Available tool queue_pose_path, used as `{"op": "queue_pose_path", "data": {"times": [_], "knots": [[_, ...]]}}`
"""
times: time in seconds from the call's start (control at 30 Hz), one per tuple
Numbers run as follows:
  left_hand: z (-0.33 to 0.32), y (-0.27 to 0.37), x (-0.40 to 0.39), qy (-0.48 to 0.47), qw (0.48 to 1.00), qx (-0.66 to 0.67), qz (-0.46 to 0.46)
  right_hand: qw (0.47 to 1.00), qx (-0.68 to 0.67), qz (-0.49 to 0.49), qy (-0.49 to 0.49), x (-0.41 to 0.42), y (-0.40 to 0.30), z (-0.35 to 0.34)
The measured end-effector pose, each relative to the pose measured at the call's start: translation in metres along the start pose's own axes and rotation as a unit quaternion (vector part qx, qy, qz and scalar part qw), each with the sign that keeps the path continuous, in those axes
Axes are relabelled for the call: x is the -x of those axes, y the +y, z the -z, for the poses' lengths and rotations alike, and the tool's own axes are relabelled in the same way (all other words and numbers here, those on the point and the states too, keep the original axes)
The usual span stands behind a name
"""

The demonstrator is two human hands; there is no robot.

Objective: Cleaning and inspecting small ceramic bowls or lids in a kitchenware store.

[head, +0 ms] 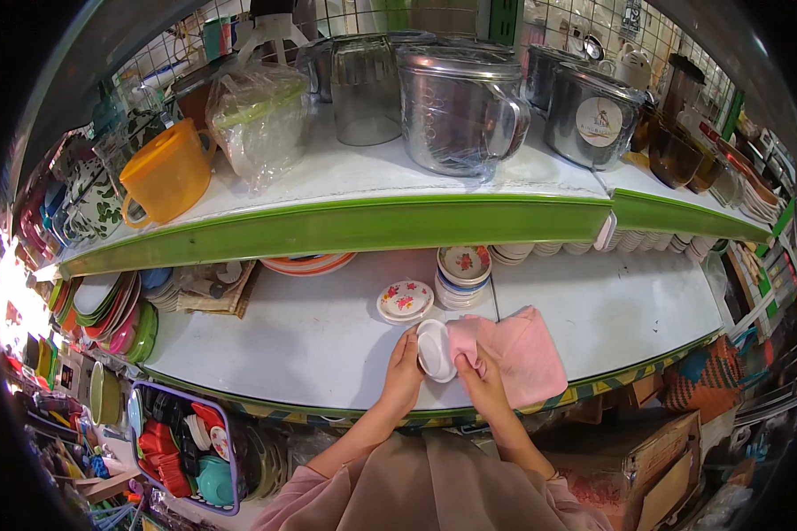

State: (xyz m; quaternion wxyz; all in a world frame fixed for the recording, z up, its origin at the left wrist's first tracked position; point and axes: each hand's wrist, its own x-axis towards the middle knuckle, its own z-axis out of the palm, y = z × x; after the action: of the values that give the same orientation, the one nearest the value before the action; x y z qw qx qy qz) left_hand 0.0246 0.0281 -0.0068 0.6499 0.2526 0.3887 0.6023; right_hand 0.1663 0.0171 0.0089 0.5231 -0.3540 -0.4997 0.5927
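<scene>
My left hand [405, 368] grips a small white oval dish [436, 352] by its left edge, tilted above the white shelf. On the other side of the dish, my right hand [483, 381] pinches a pink cloth [528, 358] against or close to its rim; exact contact is hard to make out. Most of the cloth spreads to the right over the shelf's front. Just behind the dish lie stacked oval floral plates [405, 301]. A taller stack of small bowls [463, 275], the top one flower-patterned, stands a little to the right.
An upper shelf with a green front edge [372, 226] overhangs the work area, carrying steel mugs [461, 109] and an orange cup [168, 174]. Colourful plates [113, 305] stand at left. Below are a purple-rimmed basket [232, 458] of tableware and a cardboard box [664, 445].
</scene>
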Motion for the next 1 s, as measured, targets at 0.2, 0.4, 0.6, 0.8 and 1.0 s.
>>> {"op": "queue_pose_path", "data": {"times": [0.2, 0.4, 0.6, 0.8, 1.0], "knots": [[-0.009, -0.003, 0.007, -0.065, 0.995, 0.074, -0.005, 0.988, 0.119, 0.099, -0.007, 0.009, 0.022, -0.007], [-0.02, -0.003, 0.016, -0.114, 0.993, 0.031, 0.017, 0.971, 0.215, 0.1, 0.038, 0.011, 0.019, -0.02], [-0.014, -0.017, 0.014, -0.136, 0.99, -0.018, -0.031, 0.877, 0.415, 0.218, 0.108, 0.0, 0.012, -0.023], [-0.004, -0.024, 0.009, -0.096, 0.995, 0.035, 0.004, 0.852, 0.469, 0.223, 0.061, 0.001, 0.006, -0.021], [0.0, -0.003, 0.008, -0.128, 0.987, 0.069, 0.062, 0.861, 0.398, 0.287, -0.134, -0.004, -0.013, -0.006]]}}
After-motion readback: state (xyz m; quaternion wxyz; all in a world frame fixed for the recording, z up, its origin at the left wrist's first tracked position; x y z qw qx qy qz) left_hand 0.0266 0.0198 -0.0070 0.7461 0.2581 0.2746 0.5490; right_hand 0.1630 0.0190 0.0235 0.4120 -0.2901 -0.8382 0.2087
